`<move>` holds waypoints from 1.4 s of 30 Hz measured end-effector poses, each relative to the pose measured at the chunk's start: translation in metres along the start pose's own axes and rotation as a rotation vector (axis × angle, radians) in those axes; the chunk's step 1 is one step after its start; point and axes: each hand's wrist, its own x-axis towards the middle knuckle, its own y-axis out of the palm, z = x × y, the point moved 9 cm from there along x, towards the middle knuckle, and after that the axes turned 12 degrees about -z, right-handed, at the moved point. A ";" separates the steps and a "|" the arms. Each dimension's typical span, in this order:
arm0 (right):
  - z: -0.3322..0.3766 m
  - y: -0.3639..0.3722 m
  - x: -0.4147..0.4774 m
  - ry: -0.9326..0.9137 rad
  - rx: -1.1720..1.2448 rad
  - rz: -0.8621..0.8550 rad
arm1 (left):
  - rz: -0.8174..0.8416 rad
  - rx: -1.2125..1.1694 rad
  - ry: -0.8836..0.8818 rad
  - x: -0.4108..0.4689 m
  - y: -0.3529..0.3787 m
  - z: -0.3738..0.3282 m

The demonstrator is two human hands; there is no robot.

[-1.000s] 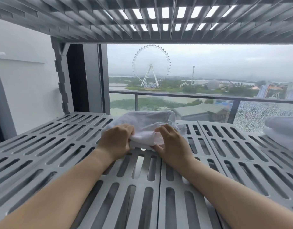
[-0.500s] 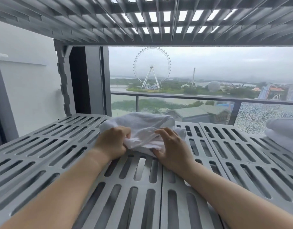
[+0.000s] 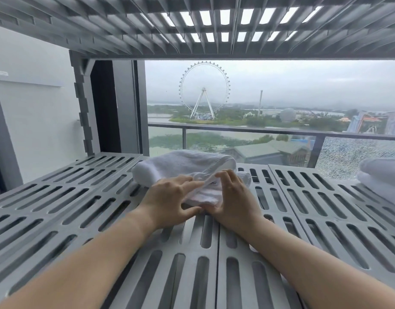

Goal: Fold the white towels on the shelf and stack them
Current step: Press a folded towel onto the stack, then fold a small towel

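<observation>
Grey slatted plastic forms the shelf (image 3: 325,208), with an upper shelf (image 3: 125,30) of the same kind close overhead. Behind it, a window looks past a balcony railing (image 3: 259,129) to a Ferris wheel (image 3: 204,90) under an overcast sky.

One white towel (image 3: 183,166) lies near the middle of the shelf as a thick, rounded bundle, with its hemmed edge turned toward the person. The left hand (image 3: 169,201) rests on the near part of it, its fingers (image 3: 187,182) spread apart and fairly straight, pressing the cloth flat. The right hand (image 3: 234,197) is just beside it, thumbs nearly touching. Its fingers (image 3: 223,175) arch over the hem and seem to pinch the near corner against the thumb, though the cloth hides part of that grip.

At the far right edge of the shelf sit folded towels (image 3: 383,175), apparently two of them stacked, well apart from the one in hand.

The task looks partly done. Some towels are already folded and stacked, while this one is folded over but loose and uneven. It probably needs one more tidy fold and a smoothing, then carrying over to the pile. No other unfolded towels show.
</observation>
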 end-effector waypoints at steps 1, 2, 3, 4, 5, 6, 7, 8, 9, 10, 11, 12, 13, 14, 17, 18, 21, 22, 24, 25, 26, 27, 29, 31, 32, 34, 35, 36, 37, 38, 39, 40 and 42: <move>-0.002 0.001 0.000 0.015 0.000 0.010 | 0.019 0.023 0.005 0.000 0.005 0.000; -0.004 0.003 0.000 0.034 -0.003 0.024 | 0.030 0.023 -0.002 0.001 0.008 0.002; -0.006 0.004 -0.001 0.051 -0.009 0.038 | 0.027 0.011 -0.010 0.002 0.010 0.003; -0.007 0.005 -0.001 0.065 -0.019 0.052 | 0.016 0.000 -0.013 0.004 0.010 0.004; -0.008 0.006 -0.002 0.076 -0.026 0.065 | 0.002 -0.004 -0.013 0.005 0.010 0.005; -0.009 0.007 -0.002 0.082 -0.032 0.074 | -0.009 -0.008 -0.011 0.007 0.010 0.006; -0.008 0.008 -0.002 0.080 -0.035 0.075 | -0.015 -0.017 -0.007 0.007 0.010 0.006; -0.007 0.008 -0.002 0.073 -0.035 0.072 | -0.016 -0.031 -0.004 0.008 0.009 0.006; -0.006 0.007 -0.001 0.065 -0.033 0.064 | -0.017 -0.049 -0.002 0.008 0.008 0.006; -0.005 0.007 -0.001 0.056 -0.029 0.055 | -0.022 -0.068 -0.004 0.008 0.005 0.008; -0.004 0.005 0.000 0.045 -0.026 0.046 | -0.033 -0.083 -0.012 0.008 0.001 0.010; -0.003 0.004 0.001 0.031 -0.024 0.036 | -0.045 -0.090 -0.028 0.008 -0.002 0.014; -0.002 0.003 0.002 0.014 -0.024 0.026 | -0.054 -0.089 -0.049 0.008 -0.005 0.018; -0.001 0.001 0.003 0.000 -0.027 0.014 | -0.059 -0.085 -0.070 0.008 -0.008 0.022; -0.002 -0.003 0.004 0.001 -0.041 -0.016 | -0.085 -0.079 -0.140 0.008 -0.013 0.033; -0.003 -0.004 0.005 0.011 -0.050 -0.017 | -0.103 -0.079 -0.151 0.009 -0.015 0.034; -0.001 -0.007 0.010 0.031 -0.093 0.022 | -0.122 -0.072 -0.154 0.009 -0.018 0.031; 0.002 -0.007 0.010 0.028 -0.109 0.042 | -0.121 -0.074 -0.150 0.009 -0.018 0.029; 0.008 -0.009 0.008 0.023 -0.145 0.082 | -0.118 -0.075 -0.122 0.009 -0.019 0.021; 0.010 -0.010 0.005 0.034 -0.165 0.109 | -0.116 -0.076 -0.106 0.008 -0.019 0.018; 0.014 -0.010 0.001 0.038 -0.197 0.138 | -0.113 -0.073 -0.094 0.008 -0.021 0.015; 0.018 -0.010 -0.003 0.022 -0.242 0.167 | -0.106 -0.064 -0.087 0.007 -0.023 0.014; 0.029 -0.014 -0.009 -0.038 -0.297 0.200 | -0.088 -0.045 -0.074 0.004 -0.028 0.013; 0.038 -0.027 -0.011 -0.023 -0.208 0.166 | -0.071 -0.053 -0.056 0.000 -0.034 0.010; 0.041 -0.036 -0.012 -0.001 -0.157 0.135 | -0.061 -0.061 -0.047 -0.002 -0.037 0.008; 0.045 -0.053 -0.015 0.023 -0.140 0.080 | -0.033 -0.084 -0.024 -0.008 -0.044 0.002; 0.044 -0.059 -0.018 0.033 -0.147 0.063 | -0.023 -0.099 -0.012 -0.011 -0.047 -0.001; 0.043 -0.066 -0.021 0.048 -0.156 0.050 | -0.019 -0.111 -0.001 -0.015 -0.050 -0.004; 0.039 -0.071 -0.025 0.062 -0.175 0.045 | -0.015 -0.112 0.007 -0.019 -0.052 -0.006; 0.036 -0.075 -0.029 0.070 -0.208 0.053 | -0.007 -0.107 0.011 -0.023 -0.054 -0.008; 0.034 -0.077 -0.033 0.070 -0.244 0.080 | 0.004 -0.103 0.011 -0.027 -0.055 -0.009; 0.032 -0.076 -0.038 0.067 -0.261 0.118 | 0.014 -0.099 0.010 -0.031 -0.055 -0.010; 0.034 -0.072 -0.047 0.057 -0.221 0.195 | 0.033 -0.100 0.007 -0.036 -0.055 -0.014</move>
